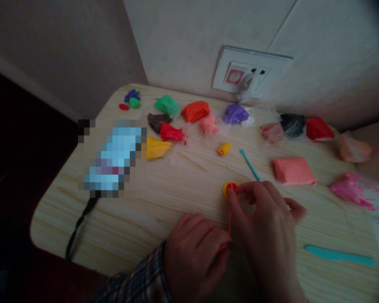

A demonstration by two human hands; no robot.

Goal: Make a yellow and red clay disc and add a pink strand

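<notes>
A small yellow clay disc with a red centre [225,190] lies on the table. At its top, my right hand [267,223] is closed, thumb and forefinger pinching a thin pale pink strand laid over the red. From the disc a thin coral clay strand [230,222] runs down towards my left hand [194,248]. This hand, in a plaid sleeve, is curled closed with coral clay partly showing at its thumb. Beyond the right fingers lies a teal modelling stick [250,165]. Farther back is a small yellow clay roll [224,149] with red marks.
Bagged clay lies along the wall, including a green pack [167,105] and a purple pack [236,114]. A coral block [294,171] and a teal plastic knife [339,256] are at right. A blurred-out phone-like device [115,158] with a dark cable [80,223] is at left.
</notes>
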